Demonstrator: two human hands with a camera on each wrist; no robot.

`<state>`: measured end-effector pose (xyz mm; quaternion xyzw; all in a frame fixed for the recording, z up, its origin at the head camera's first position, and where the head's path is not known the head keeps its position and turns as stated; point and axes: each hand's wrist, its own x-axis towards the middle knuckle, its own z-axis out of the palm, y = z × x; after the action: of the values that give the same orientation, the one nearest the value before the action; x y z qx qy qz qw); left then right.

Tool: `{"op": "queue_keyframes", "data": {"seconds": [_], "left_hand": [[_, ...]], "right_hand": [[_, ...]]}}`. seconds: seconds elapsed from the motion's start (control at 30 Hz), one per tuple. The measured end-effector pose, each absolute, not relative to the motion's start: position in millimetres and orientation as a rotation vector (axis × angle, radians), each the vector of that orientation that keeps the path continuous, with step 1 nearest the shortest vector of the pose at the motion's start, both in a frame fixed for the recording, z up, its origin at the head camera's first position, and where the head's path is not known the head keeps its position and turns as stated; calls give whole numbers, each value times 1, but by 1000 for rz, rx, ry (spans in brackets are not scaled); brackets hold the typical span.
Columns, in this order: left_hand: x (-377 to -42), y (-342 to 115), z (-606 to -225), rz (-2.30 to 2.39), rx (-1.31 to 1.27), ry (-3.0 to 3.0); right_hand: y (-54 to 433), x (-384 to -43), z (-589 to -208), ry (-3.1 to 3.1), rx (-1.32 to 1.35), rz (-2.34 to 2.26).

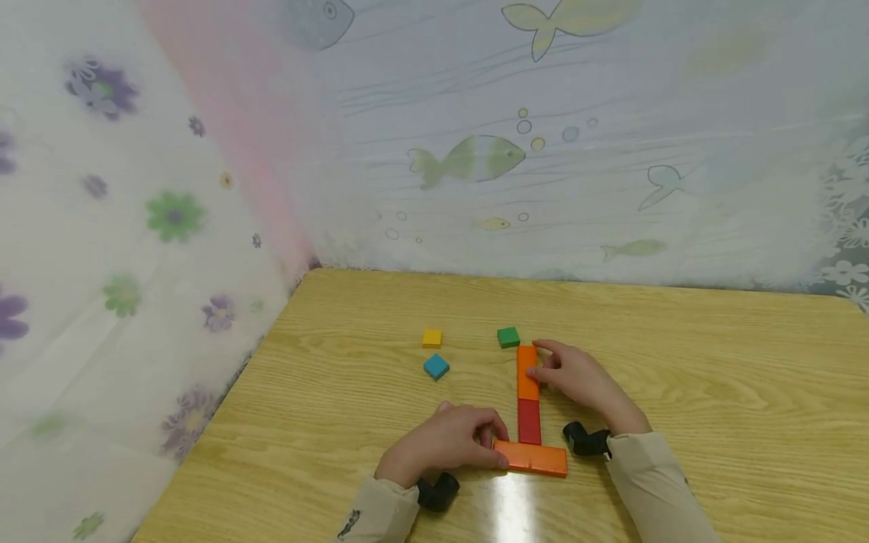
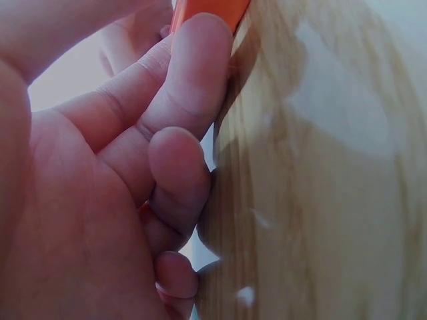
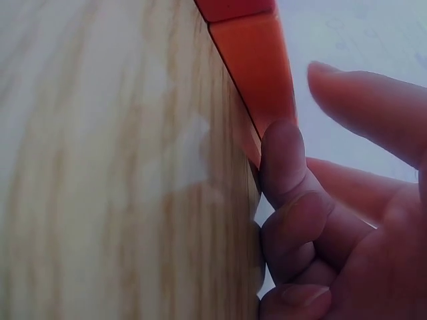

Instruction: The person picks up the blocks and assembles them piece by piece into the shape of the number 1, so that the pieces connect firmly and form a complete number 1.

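In the head view, a column made of an orange block and a red block meets a crosswise orange block at its near end. My left hand pinches the left end of the crosswise block, thumb on the near side and index finger at the far corner. Beside the upper orange block is my right hand, its fingertips at the right side and far corner. A gap shows between the right thumb and the block in the right wrist view, while a bent finger touches the block's side.
Beyond the left hand lie a yellow square block and a blue one. A green square block sits just left of the column's far end. Patterned curtains hang behind the wooden table and along its left.
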<state>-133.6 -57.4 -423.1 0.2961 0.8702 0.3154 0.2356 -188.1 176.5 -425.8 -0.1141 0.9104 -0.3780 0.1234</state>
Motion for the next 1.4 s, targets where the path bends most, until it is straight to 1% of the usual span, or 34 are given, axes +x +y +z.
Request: {"op": "queue_keyframes", "data": {"seconds": [0.47,1.1,1.4], "left_hand": [[-134,-56,-425,880,803,2387],[-135,-57,-428,879,815,2385],[-133,-56,-425,885,805,2378]], "right_hand": [[185,-188,-424,2627,-321,-1227],[190,-206,-425,2681,-356,-1228],[187,-223,-428,2591,-389,-1250]]}}
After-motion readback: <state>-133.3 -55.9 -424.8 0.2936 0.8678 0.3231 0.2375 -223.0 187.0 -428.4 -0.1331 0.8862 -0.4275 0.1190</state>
